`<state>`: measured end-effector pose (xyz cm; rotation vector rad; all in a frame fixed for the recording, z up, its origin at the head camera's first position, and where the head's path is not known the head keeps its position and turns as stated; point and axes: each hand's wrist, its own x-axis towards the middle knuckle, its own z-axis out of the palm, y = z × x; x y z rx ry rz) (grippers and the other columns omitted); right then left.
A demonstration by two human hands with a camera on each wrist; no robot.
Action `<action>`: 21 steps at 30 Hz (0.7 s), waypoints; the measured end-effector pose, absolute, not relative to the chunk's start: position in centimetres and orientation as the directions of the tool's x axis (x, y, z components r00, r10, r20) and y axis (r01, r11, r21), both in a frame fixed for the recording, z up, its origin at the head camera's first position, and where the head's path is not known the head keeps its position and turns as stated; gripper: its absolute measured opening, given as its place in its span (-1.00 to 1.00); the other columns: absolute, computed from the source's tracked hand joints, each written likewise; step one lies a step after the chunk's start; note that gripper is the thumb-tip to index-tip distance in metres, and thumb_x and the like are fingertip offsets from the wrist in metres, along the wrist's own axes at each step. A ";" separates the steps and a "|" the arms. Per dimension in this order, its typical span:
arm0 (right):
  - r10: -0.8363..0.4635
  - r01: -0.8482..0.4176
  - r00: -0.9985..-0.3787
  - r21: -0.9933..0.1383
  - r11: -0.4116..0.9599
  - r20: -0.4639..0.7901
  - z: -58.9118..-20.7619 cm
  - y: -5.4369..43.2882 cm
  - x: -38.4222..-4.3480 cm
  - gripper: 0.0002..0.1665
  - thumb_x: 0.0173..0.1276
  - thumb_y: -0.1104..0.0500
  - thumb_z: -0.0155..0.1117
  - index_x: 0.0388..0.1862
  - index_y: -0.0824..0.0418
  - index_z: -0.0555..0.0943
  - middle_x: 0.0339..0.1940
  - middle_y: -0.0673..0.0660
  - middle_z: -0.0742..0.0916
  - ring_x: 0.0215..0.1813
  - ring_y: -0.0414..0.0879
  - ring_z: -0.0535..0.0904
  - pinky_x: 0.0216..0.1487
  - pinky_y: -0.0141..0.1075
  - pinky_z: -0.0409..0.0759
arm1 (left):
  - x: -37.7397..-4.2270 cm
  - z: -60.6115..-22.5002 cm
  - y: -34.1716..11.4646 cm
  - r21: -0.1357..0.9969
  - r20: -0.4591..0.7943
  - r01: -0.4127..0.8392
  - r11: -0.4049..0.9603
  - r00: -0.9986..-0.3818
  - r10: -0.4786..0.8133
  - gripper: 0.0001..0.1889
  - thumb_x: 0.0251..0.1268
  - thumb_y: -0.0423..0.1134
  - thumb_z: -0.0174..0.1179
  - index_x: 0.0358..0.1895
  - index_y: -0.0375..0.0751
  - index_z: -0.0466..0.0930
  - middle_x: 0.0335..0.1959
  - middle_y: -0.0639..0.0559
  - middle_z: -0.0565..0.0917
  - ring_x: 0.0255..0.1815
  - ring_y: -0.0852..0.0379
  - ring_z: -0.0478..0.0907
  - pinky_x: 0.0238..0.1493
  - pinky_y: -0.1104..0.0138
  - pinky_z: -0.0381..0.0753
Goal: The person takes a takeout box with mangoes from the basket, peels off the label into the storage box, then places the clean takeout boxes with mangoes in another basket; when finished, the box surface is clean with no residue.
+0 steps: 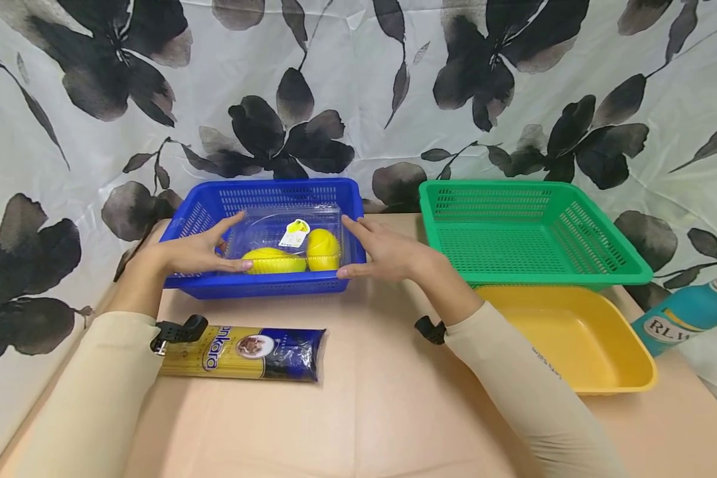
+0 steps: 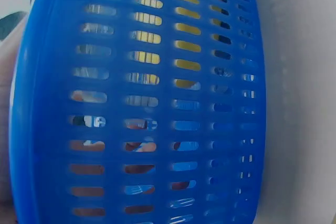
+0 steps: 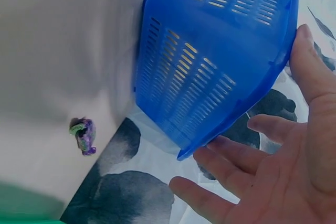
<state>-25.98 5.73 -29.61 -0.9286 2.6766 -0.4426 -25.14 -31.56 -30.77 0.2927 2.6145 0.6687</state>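
A clear plastic clamshell box (image 1: 269,232) with yellow fruit (image 1: 323,250) and a white label (image 1: 295,234) sits in the blue basket (image 1: 263,285). My left hand (image 1: 194,252) is at the box's left end, thumb by its front corner and index finger toward the back. Parts of its fingers show through the basket's slots in the left wrist view. My right hand (image 1: 388,251) spans the right end with spread fingers, thumb near the front corner. In the right wrist view, those fingers (image 3: 231,163) are loosely extended along the basket's rim (image 3: 286,66).
In front of the basket lies a pasta packet (image 1: 245,352), partly behind the left wrist. A green basket (image 1: 532,271) stands at the right, behind a yellow tub (image 1: 573,345). A teal bottle (image 1: 684,318) leans at the far right. Floral cloth (image 1: 358,86) hangs behind.
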 end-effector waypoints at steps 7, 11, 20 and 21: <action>-0.612 -0.529 -0.777 -0.377 0.760 -0.144 -29.7 5.9 -25.8 0.27 0.33 -0.48 0.22 0.74 0.00 -0.17 0.72 0.26 0.03 0.69 0.17 0.02 0.63 0.06 0.12 | -25.5 -30.5 -31.6 0.540 -0.363 0.040 0.841 -0.890 0.275 0.26 0.26 0.23 0.36 0.66 0.21 -0.55 0.17 -0.42 0.41 0.11 -0.28 0.49 0.16 -0.19 0.52; -0.620 -0.540 -0.775 -0.384 0.749 -0.120 -29.8 5.9 -25.8 0.31 0.31 -0.49 0.24 0.74 0.01 -0.18 0.70 0.24 0.08 0.67 0.14 0.07 0.63 0.02 0.15 | -25.7 -30.8 -31.9 0.592 -0.355 0.005 0.806 -0.896 0.266 0.26 0.27 0.18 0.38 0.65 0.27 -0.57 0.12 -0.42 0.47 0.03 -0.25 0.56 0.12 -0.12 0.55; -0.614 -0.537 -0.780 -0.371 0.757 -0.124 -30.0 6.0 -26.1 0.32 0.30 -0.50 0.23 0.74 0.01 -0.20 0.70 0.22 0.10 0.68 0.11 0.06 0.64 -0.01 0.11 | -25.3 -29.4 -32.2 0.617 -0.225 0.024 0.786 -0.952 0.206 0.16 0.29 0.15 0.38 0.67 0.35 -0.41 -0.14 -0.20 0.42 -0.09 -0.12 0.42 -0.04 0.06 0.48; -0.613 -0.537 -0.780 -0.370 0.758 -0.124 -30.1 6.0 -26.2 0.32 0.30 -0.51 0.23 0.74 0.00 -0.20 0.71 0.22 0.09 0.68 0.11 0.05 0.64 0.00 0.11 | -25.2 -29.0 -32.2 0.625 -0.219 0.023 0.780 -0.954 0.203 0.15 0.30 0.14 0.38 0.67 0.35 -0.39 -0.06 -0.24 0.43 -0.03 -0.14 0.43 -0.02 0.04 0.49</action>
